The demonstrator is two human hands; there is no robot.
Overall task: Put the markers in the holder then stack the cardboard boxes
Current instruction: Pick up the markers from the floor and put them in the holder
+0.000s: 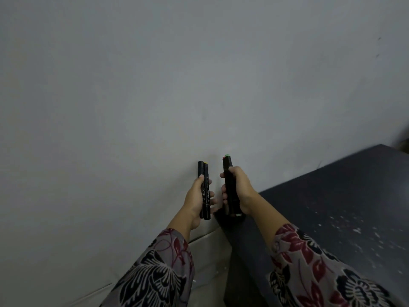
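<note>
I am on the marker step, my left grip point(194, 196) curled round two black markers point(202, 169) and my right grip point(243, 189) round more markers point(228, 167), upright beside the dark worktop point(332, 196), so next I must find the unseen holder.

A dark worktop point(332, 207) occupies the lower right; white specks mark its surface. A plain grey wall point(155, 74) stands behind and left of the worktop.
</note>
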